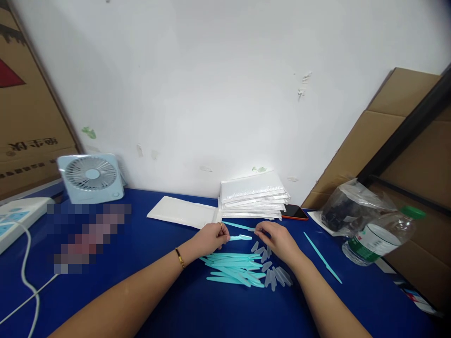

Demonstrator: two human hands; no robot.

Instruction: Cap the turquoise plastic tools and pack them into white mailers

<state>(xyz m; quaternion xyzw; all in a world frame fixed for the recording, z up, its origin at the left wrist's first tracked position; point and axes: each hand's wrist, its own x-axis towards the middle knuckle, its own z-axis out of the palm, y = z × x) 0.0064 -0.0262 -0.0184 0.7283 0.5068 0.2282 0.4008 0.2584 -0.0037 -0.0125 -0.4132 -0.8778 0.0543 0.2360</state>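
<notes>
My left hand (210, 237) pinches the handle of a turquoise eyebrow razor (241, 238), its blade end pointing right. My right hand (278, 240) is closed in a pinch just beyond that end; whatever lies between its fingertips is too small to make out. Another turquoise razor (235, 226) lies behind the held one, its tip by my right fingertips. Nearer to me a pile of the same razors (234, 270) is spread on the blue table (197, 310). Several clear plastic blade caps (273, 277) lie right of the pile, partly below my right hand.
A single razor (322, 257) lies farther right. White padded envelopes (253, 195) are stacked by the wall, with one envelope (183, 211) left of them and a phone (295, 212) beside. A bottle (382, 237) stands right; a fan (92, 178) and power strip (21, 218) left.
</notes>
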